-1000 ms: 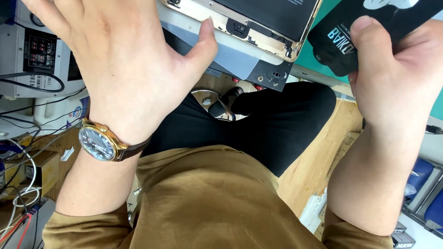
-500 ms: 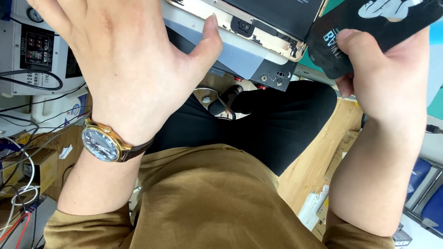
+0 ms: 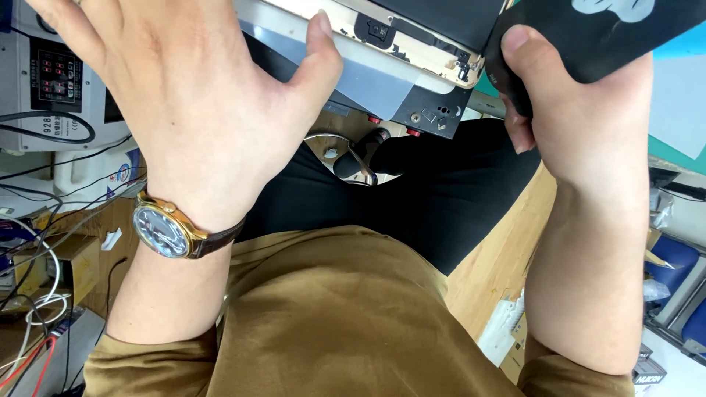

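Seen from above, a gold-edged, opened flat tablet body (image 3: pixel 412 33) overhangs the grey bench (image 3: pixel 346 73) above the person's lap. The left hand (image 3: pixel 184 110) lies spread, thumb pressing the tablet's near edge. The right hand (image 3: pixel 581 110) is clamped around a black flat panel (image 3: pixel 603 33). Likely risks: with only a thumb steadying it, the tablet could slide off; the panel could slip from the grip.
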